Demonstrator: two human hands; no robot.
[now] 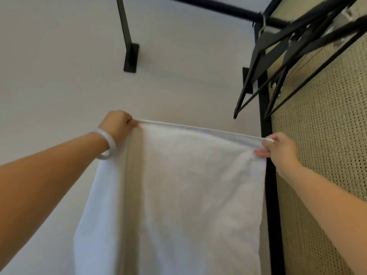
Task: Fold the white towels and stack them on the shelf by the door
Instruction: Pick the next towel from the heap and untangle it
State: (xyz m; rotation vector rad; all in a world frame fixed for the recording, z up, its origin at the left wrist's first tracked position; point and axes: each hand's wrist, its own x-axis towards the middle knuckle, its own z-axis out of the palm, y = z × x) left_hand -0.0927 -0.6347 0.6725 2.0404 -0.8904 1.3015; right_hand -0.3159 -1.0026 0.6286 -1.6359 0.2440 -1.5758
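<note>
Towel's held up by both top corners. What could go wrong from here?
1. Each hand, left hand and right hand, only pinches a corner of the towel; a slip would likely drop that side and spoil the fold.
2. The hangers on the rail hang just above the right hand; lifting the towel higher may snag them.
3. The towel's lower end runs out of view, so it could be dragging on something unseen.
</note>
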